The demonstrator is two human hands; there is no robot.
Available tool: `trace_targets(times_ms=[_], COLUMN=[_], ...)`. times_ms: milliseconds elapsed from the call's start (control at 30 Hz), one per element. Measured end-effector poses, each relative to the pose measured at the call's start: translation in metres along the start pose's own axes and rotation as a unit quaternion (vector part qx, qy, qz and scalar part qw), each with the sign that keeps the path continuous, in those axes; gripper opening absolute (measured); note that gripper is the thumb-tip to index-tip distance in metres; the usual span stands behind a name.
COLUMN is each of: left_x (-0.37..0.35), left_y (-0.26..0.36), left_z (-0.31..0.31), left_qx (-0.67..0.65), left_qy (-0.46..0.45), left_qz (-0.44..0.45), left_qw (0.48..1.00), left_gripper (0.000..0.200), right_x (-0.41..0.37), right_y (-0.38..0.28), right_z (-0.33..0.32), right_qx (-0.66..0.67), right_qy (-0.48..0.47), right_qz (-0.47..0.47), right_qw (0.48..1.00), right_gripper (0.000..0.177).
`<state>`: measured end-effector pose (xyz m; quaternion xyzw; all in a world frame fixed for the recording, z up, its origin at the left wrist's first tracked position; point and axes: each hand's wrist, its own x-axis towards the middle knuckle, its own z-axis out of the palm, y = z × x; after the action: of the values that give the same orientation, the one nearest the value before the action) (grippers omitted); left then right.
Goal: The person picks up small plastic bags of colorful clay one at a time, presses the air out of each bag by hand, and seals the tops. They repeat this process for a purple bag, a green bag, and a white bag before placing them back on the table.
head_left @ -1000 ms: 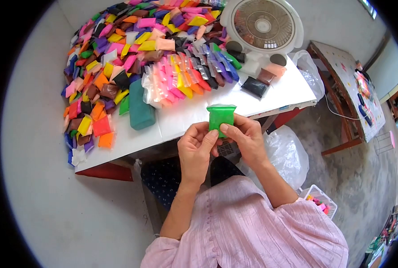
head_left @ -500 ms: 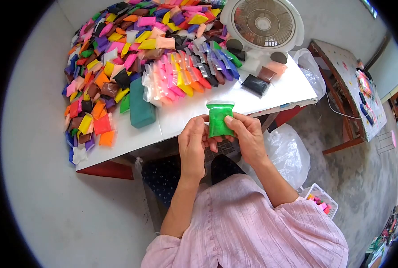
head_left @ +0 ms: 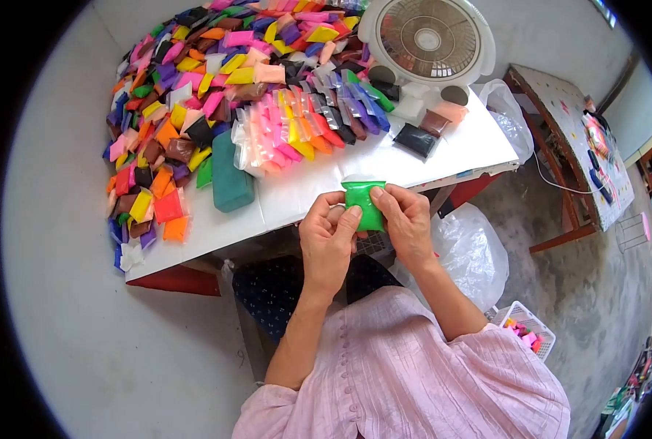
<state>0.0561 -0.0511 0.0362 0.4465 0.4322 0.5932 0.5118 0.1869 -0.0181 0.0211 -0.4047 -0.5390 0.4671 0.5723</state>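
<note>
A small clear bag of bright green clay (head_left: 364, 201) is pinched between both my hands just in front of the white table's near edge. My left hand (head_left: 328, 241) grips its left side with thumb and fingers near the top corner. My right hand (head_left: 406, 223) holds the right side, thumb on the front of the bag. The lower part of the bag is hidden behind my fingers.
The white table (head_left: 304, 194) carries a big heap of coloured clay bags (head_left: 216, 80), a teal block (head_left: 227, 172), a row of standing bags (head_left: 304, 128) and a white fan (head_left: 428, 44). A clear plastic bag (head_left: 468, 252) and a small white basket (head_left: 525, 331) sit at my right.
The green bag has come lower and closer to me. My left hand's fingers have moved up over its left side.
</note>
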Motion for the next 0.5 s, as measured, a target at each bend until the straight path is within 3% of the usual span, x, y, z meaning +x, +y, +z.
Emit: trace_targets(times_ms=[267, 433, 500], left_x=[0.0, -0.008, -0.008], left_y=[0.002, 0.003, 0.002], left_z=[-0.001, 0.009, 0.013], left_qx=[-0.078, 0.005, 0.052], left_qy=[-0.007, -0.019, 0.011], left_qz=[-0.03, 0.024, 0.055], left_qw=[0.996, 1.0, 0.997], left_gripper=[0.032, 0.036, 0.037], right_x=[-0.001, -0.005, -0.005], right_y=[0.003, -0.003, -0.003], right_z=[0.003, 0.0, 0.005], right_qx=[0.042, 0.071, -0.012], right_qy=[0.03, 0.017, 0.043], right_qz=[-0.023, 0.035, -0.032], right_qw=[0.998, 0.997, 0.998], right_gripper=[0.034, 0.028, 0.024])
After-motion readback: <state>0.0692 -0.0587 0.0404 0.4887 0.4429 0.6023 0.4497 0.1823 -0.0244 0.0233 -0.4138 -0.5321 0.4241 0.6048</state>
